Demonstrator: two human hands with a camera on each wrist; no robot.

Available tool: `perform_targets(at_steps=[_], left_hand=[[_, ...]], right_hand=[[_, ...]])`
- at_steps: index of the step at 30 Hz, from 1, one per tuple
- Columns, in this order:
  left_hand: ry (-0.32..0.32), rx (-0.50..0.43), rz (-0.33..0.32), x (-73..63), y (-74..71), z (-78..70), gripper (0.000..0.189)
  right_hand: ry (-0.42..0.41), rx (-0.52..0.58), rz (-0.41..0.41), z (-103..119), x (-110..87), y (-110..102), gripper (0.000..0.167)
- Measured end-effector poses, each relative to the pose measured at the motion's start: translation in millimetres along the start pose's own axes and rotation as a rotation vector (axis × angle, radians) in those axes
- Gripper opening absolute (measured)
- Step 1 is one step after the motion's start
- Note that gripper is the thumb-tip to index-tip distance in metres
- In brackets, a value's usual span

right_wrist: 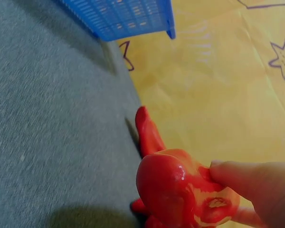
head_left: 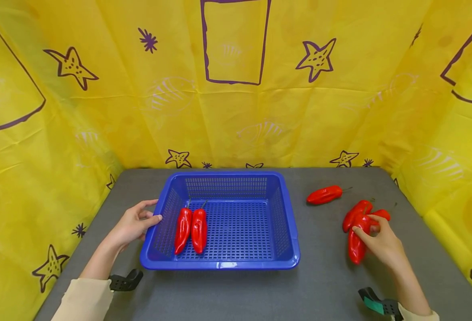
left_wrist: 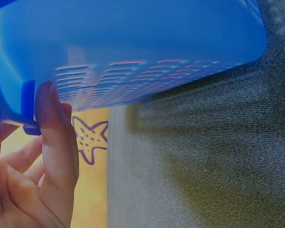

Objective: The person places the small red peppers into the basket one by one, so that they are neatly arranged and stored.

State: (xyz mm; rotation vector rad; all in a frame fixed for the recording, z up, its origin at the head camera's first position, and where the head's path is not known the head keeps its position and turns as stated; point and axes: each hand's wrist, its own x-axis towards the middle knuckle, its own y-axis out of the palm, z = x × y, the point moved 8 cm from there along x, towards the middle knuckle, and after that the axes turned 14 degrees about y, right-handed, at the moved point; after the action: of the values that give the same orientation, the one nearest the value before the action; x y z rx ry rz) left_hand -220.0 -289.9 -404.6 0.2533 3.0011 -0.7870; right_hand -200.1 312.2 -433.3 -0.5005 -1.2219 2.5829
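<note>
My left hand (head_left: 133, 225) grips the left rim of a blue plastic basket (head_left: 256, 265), thumb and fingers on either side of it; the left wrist view shows the thumb (left_wrist: 54, 128) against the basket's outer wall. Two red peppers (head_left: 183, 229) lie side by side in the basket's left part, stems toward the back. Over at the right, my right hand (head_left: 382, 243) pinches a red pepper (head_left: 356, 247) between thumb and fingers, its tip toward me. That pepper overlaps other red peppers (head_left: 354, 213) behind it. In the right wrist view the held pepper (right_wrist: 166, 183) fills the lower middle.
Another red pepper (head_left: 324, 195) lies alone between the basket and the pile, its stem to the right. Dark grey cloth covers the table (head_left: 228, 294). Yellow printed fabric (head_left: 236, 116) hangs at the back and both sides.
</note>
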Motion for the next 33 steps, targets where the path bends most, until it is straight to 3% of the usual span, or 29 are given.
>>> perform_targets(at_steps=[11,33], left_hand=[[-0.006,0.000,0.004,0.5,0.0,0.6,0.069],[-0.007,-0.011,0.006,0.9,0.0,-0.7,0.068]], right_hand=[[-0.051,-0.007,0.042,27,2.6,8,0.071],[-0.177,-0.019,0.051,94,2.7,11,0.072]])
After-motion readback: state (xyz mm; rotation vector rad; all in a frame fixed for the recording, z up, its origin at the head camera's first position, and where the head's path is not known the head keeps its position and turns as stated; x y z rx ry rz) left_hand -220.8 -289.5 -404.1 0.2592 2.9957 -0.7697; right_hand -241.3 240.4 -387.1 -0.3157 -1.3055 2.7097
